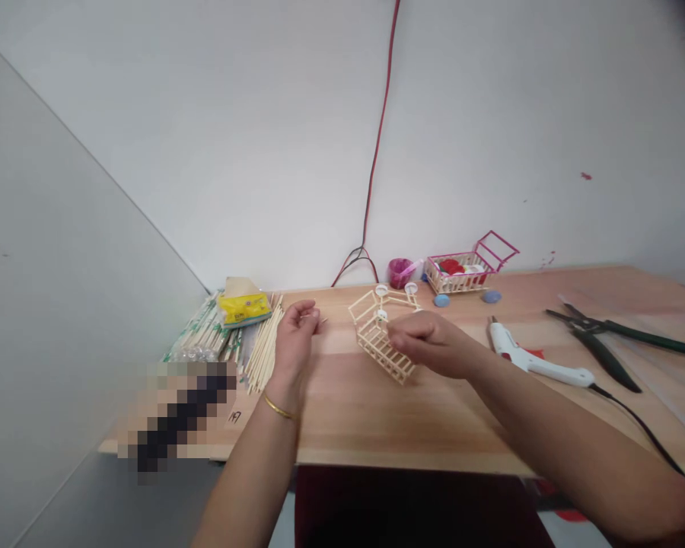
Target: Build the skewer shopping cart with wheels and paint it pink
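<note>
A small cart built of pale bamboo sticks (pixel 377 348) is tilted over the middle of the table, its white round wheels (pixel 382 291) pointing up. My right hand (pixel 431 342) is closed on the cart's right side; its fingertips are partly hidden behind the hand. To the left, my left hand (pixel 295 339) is closed in a pinch, with a short thin stick piece (pixel 323 320) poking out at the fingertips. Loose bamboo sticks (pixel 264 350) lie just left of that hand.
A white glue gun (pixel 540 365) and dark-handled shears (pixel 597 326) lie at right. At the back stand a pink-trimmed stick cart (pixel 460 278), a purple cup (pixel 400 272) and blue lumps (pixel 492 297). A yellow packet (pixel 245 308) rests on wrapped sticks (pixel 197 331) at left.
</note>
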Available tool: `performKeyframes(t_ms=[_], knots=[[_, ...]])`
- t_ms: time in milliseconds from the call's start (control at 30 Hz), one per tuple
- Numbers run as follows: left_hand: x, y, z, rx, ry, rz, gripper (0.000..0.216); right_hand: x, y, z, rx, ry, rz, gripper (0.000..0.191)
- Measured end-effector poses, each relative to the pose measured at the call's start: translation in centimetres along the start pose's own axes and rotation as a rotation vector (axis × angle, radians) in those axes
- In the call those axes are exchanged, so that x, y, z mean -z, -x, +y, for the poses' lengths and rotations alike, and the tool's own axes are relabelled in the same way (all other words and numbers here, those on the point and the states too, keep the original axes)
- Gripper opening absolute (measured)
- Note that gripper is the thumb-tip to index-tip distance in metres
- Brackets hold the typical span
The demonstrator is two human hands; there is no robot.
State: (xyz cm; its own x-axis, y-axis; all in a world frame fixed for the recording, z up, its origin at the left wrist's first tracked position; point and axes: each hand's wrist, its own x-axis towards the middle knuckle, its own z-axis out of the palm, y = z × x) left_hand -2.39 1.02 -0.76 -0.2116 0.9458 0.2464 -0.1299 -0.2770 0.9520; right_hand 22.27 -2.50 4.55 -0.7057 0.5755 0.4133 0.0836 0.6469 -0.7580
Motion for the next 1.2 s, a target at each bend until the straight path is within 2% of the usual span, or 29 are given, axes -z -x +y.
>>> performKeyframes(t_ms=[67,100,133,233,267,333,433,600,767,833,900,967,1067,1133,1200], knots=[[-0.3,0.0,-0.8,-0.004,-0.086,-0.073,0.035,0.5,0.3,-0.5,0.02,-0.068,-0.245,0.037],[-0.6,0.2,-1.2,0.015,-0.121,-0.139,0.038,0.7,0.4,-0.7,-0.014,-0.04,-0.295,0.027],[-0.9,0.4,-1.6,0.045,-0.151,-0.202,0.04,1.1,0.5,-0.7,-0.076,0.028,-0.253,0.023],[-1.9,1.0,-2.7,0.079,-0.29,-0.317,0.038,2.3,0.7,0.2,-0.313,0.328,0.172,0.033],[-2.2,1.2,-3.0,0.071,-0.337,-0.337,0.037,2.7,0.8,0.8,-0.388,0.411,0.254,0.034],[-2.7,1.3,-3.4,0.031,-0.401,-0.363,0.03,3.2,0.9,2.2,-0.528,0.517,0.252,0.033],[-3.0,1.3,-3.7,-0.007,-0.4,-0.399,0.02,3.2,1.1,4.0,-0.674,0.575,0.105,0.03],[-2.8,1.0,-4.4,0.011,-0.325,-0.375,0.014,2.2,0.7,5.0,-0.653,0.53,0.041,0.02],[-1.9,0.4,-4.1,0.064,-0.222,-0.351,0.027,2.1,0.3,4.3,-0.617,0.455,0.09,0.021],[-1.5,0.3,-3.4,0.105,-0.077,-0.356,0.036,2.4,0.3,3.8,-0.6,0.376,0.092,0.026],[-1.3,0.4,-2.6,0.176,0.104,-0.413,0.049,2.7,0.3,3.6,-0.581,0.261,0.08,0.031],[-1.4,0.7,-2.1,0.255,0.226,-0.525,0.059,2.9,0.4,3.8,-0.558,0.162,0.064,0.035],[-1.6,1.2,-1.8,0.34,0.3,-0.684,0.06,2.8,0.4,4.8,-0.522,0.072,0.05,0.038],[-1.8,1.4,-1.8,0.346,0.307,-0.704,0.058,2.6,0.4,5.6,-0.51,0.02,0.05,0.04],[-1.8,1.5,-1.8,0.316,0.284,-0.664,0.058,2.4,0.3,6.0,-0.511,0.004,0.064,0.041]])
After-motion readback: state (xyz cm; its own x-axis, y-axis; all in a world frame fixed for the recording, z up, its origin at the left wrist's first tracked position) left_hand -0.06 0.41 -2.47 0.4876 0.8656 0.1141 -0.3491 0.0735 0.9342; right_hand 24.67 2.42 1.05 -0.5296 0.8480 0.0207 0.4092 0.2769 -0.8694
